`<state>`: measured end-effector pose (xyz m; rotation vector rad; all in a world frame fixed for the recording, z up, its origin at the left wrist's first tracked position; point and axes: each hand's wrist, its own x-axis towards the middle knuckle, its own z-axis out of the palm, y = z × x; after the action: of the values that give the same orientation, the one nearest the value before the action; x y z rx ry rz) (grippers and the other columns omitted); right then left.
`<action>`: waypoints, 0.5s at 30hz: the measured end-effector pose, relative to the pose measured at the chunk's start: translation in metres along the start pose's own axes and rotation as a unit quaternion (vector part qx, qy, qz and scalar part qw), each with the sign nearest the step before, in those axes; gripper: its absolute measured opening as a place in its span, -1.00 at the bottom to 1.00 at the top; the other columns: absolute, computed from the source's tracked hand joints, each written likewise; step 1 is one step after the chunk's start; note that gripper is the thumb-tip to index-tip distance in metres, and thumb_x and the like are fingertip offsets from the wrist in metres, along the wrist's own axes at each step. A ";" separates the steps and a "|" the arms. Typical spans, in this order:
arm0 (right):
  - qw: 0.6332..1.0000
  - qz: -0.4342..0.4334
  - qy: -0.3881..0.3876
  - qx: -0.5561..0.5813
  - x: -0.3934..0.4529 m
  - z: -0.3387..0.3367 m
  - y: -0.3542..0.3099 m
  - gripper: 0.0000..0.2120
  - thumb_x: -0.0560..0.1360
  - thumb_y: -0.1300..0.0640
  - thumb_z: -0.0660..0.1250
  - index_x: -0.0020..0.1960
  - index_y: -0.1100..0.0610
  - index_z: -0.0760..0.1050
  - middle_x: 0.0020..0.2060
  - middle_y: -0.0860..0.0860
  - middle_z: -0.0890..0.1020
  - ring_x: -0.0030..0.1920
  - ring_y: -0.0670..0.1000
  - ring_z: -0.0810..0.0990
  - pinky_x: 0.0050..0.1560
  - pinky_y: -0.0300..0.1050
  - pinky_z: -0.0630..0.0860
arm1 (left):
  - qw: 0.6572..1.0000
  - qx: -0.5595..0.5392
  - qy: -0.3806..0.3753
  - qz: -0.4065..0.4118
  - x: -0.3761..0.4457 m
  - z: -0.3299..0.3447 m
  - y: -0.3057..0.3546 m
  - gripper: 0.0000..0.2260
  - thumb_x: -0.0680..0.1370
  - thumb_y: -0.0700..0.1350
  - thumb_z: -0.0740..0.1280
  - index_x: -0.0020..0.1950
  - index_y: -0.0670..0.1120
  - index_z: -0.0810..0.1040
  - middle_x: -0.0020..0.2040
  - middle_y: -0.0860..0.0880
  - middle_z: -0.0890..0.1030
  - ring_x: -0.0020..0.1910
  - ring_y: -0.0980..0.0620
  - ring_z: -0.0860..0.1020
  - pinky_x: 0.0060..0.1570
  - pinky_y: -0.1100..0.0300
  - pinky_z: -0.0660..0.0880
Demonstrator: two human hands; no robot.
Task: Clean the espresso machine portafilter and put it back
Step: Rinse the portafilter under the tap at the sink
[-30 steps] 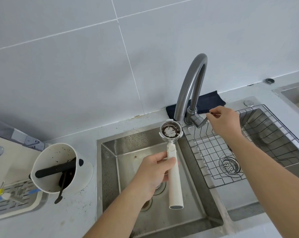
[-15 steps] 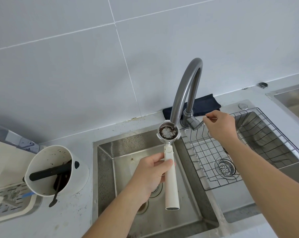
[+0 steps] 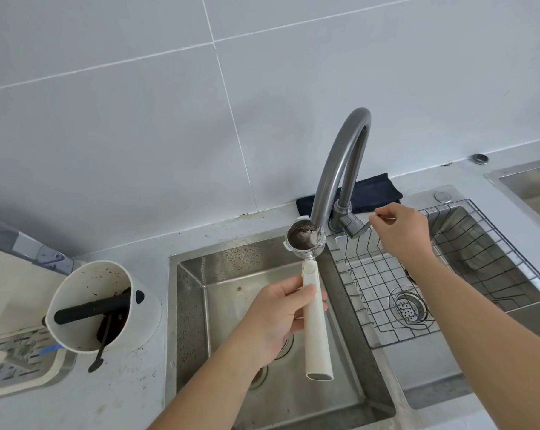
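My left hand [image 3: 278,315] grips the white handle of the portafilter [image 3: 315,330] over the left sink basin [image 3: 240,280]. Its metal basket [image 3: 304,240] is held up under the spout of the grey curved faucet [image 3: 337,172], and brown, murky water fills the basket. My right hand [image 3: 402,231] pinches the thin faucet lever [image 3: 375,216] beside the faucet base, above the wire rack.
A white knock box [image 3: 101,305] with a black bar and coffee grounds stands on the counter left of the sink. A wire rack [image 3: 417,290] sits in the right basin over a drain strainer [image 3: 408,308]. A dark cloth [image 3: 374,192] lies behind the faucet. A drip tray [image 3: 17,358] is at far left.
The basket has moved closer under the spout and now holds brown water instead of white foam over grounds. My right hand stays on the lever.
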<state>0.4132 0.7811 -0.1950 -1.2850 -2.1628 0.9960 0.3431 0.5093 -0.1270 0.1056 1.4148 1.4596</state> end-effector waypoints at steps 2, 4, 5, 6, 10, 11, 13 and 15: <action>1.000 -0.001 -0.001 0.001 0.000 0.000 -0.001 -0.84 0.53 0.05 0.39 0.07 0.07 0.63 -0.22 -0.15 0.62 -0.28 -0.08 0.61 -0.33 -0.18 0.54 | 1.000 -0.014 -0.001 -0.010 0.001 0.000 0.001 -0.84 0.59 -0.24 0.31 0.01 -0.09 0.69 -0.09 -0.13 0.72 -0.16 -0.02 0.68 -0.18 0.15 0.62; 1.000 0.000 -0.001 0.001 0.000 0.001 -0.001 -0.83 0.53 0.06 0.39 0.07 0.08 0.63 -0.22 -0.13 0.63 -0.27 -0.09 0.61 -0.29 -0.15 0.58 | 0.999 -0.026 -0.001 -0.022 0.003 0.001 0.001 -0.85 0.59 -0.24 0.31 0.03 -0.12 0.68 -0.11 -0.12 0.72 -0.17 -0.03 0.69 -0.17 0.14 0.62; 1.000 -0.001 0.000 0.001 0.000 0.001 -0.001 -0.83 0.53 0.06 0.39 0.07 0.08 0.63 -0.22 -0.12 0.63 -0.27 -0.09 0.61 -0.29 -0.15 0.58 | 0.999 -0.031 -0.001 -0.028 0.003 0.001 0.001 -0.85 0.59 -0.23 0.31 0.04 -0.13 0.67 -0.11 -0.13 0.72 -0.18 -0.03 0.68 -0.15 0.13 0.62; 1.000 -0.001 0.001 0.000 0.000 0.001 -0.001 -0.83 0.53 0.06 0.39 0.07 0.09 0.63 -0.22 -0.11 0.63 -0.27 -0.09 0.61 -0.29 -0.15 0.58 | 0.999 -0.038 -0.002 -0.035 0.004 0.001 0.001 -0.86 0.59 -0.23 0.31 0.05 -0.15 0.67 -0.12 -0.13 0.72 -0.19 -0.03 0.68 -0.14 0.12 0.62; 1.000 -0.004 0.003 -0.003 0.001 0.001 -0.001 -0.83 0.53 0.07 0.39 0.08 0.10 0.63 -0.20 -0.07 0.64 -0.25 -0.09 0.61 -0.27 -0.14 0.58 | 0.996 -0.067 -0.002 -0.061 0.006 0.002 0.003 -0.86 0.58 -0.21 0.33 0.06 -0.22 0.63 -0.16 -0.17 0.70 -0.27 -0.03 0.66 -0.24 0.13 0.60; 1.000 -0.004 0.003 -0.003 0.001 0.001 -0.001 -0.83 0.53 0.07 0.39 0.08 0.10 0.63 -0.20 -0.07 0.64 -0.25 -0.10 0.61 -0.27 -0.14 0.58 | 0.995 -0.067 0.000 -0.068 0.007 0.002 0.004 -0.86 0.58 -0.19 0.33 0.05 -0.23 0.63 -0.17 -0.17 0.70 -0.29 -0.02 0.65 -0.28 0.14 0.59; 1.000 -0.004 0.004 -0.002 0.000 0.001 -0.001 -0.83 0.53 0.07 0.39 0.09 0.09 0.63 -0.21 -0.09 0.63 -0.27 -0.10 0.60 -0.32 -0.19 0.54 | 0.995 -0.054 0.005 -0.085 0.007 0.001 0.005 -0.83 0.56 -0.15 0.36 0.04 -0.24 0.64 -0.19 -0.15 0.70 -0.32 0.00 0.64 -0.33 0.18 0.58; 1.000 -0.003 0.003 -0.001 0.000 0.002 -0.001 -0.83 0.53 0.08 0.38 0.09 0.09 0.63 -0.23 -0.13 0.62 -0.30 -0.09 0.61 -0.35 -0.22 0.50 | 0.994 -0.043 0.020 -0.103 0.008 -0.001 0.004 -0.77 0.54 -0.11 0.39 0.06 -0.27 0.63 -0.22 -0.13 0.70 -0.35 0.03 0.63 -0.36 0.20 0.56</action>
<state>0.4117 0.7806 -0.1956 -1.2802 -2.1618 0.9874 0.3367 0.5153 -0.1281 -0.1221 1.3492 1.3553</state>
